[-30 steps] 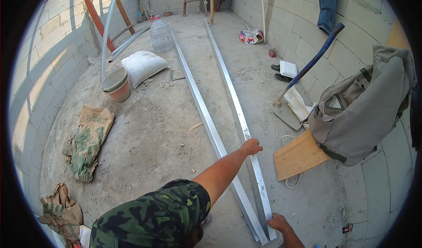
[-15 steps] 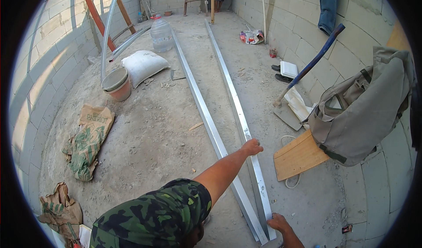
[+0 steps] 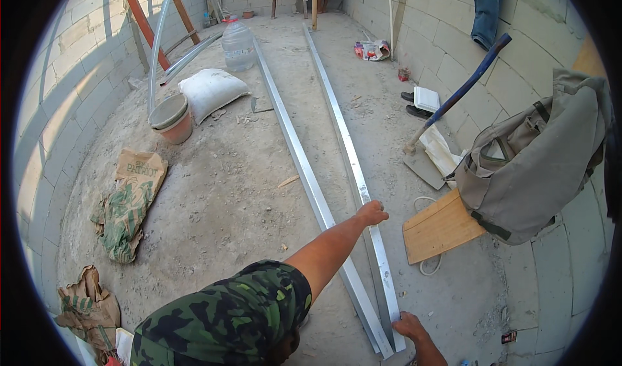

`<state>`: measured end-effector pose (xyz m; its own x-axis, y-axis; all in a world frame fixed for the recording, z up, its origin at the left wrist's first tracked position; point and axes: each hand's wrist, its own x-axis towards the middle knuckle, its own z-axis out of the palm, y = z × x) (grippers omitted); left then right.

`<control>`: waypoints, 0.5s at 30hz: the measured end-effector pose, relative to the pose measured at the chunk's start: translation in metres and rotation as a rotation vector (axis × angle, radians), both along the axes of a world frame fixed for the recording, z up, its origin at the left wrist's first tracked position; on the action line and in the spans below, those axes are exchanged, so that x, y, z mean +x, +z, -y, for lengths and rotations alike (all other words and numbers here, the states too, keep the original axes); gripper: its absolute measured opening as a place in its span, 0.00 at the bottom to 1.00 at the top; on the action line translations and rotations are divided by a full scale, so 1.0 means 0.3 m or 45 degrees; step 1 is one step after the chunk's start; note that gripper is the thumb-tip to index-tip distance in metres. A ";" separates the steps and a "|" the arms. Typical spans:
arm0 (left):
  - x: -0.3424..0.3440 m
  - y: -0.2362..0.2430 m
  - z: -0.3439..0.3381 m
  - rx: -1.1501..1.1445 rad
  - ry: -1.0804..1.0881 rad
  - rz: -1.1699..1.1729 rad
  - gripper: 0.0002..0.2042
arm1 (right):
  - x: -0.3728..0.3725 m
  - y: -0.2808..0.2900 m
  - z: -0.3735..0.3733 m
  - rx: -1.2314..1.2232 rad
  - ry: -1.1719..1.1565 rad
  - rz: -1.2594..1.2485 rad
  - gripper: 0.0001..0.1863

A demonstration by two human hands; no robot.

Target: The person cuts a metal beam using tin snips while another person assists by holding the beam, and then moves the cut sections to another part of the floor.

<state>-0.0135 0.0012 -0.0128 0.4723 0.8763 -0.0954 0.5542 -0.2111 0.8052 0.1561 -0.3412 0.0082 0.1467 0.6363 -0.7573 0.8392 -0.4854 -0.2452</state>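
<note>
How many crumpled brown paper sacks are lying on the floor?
2: the farther sack at left, nearer than the orange bucket; the nearer sack at lower left. Others may be hidden.

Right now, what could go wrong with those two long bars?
The left hand is on the right bar, the right hand at its near end, close beside the left bar; that hand might get pinched. The left bar's far end lies near the jug, so a sideways shift could knock it.
</note>
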 end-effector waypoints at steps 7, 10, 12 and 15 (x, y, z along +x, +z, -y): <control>-0.002 -0.010 -0.011 0.023 0.014 -0.028 0.19 | -0.012 0.012 -0.008 0.025 -0.008 0.012 0.28; 0.006 0.002 0.000 0.013 0.008 -0.010 0.19 | -0.002 0.008 -0.005 0.019 -0.028 0.005 0.27; 0.008 0.007 0.003 -0.001 0.013 0.000 0.19 | -0.003 0.014 -0.006 0.015 -0.029 -0.002 0.27; 0.002 0.013 -0.009 -0.014 0.017 -0.030 0.19 | -0.011 0.020 -0.011 0.033 -0.016 -0.009 0.27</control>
<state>-0.0128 0.0040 -0.0090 0.4582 0.8812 -0.1162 0.5756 -0.1946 0.7942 0.1528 -0.3380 0.0142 0.1497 0.6540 -0.7415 0.8315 -0.4891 -0.2635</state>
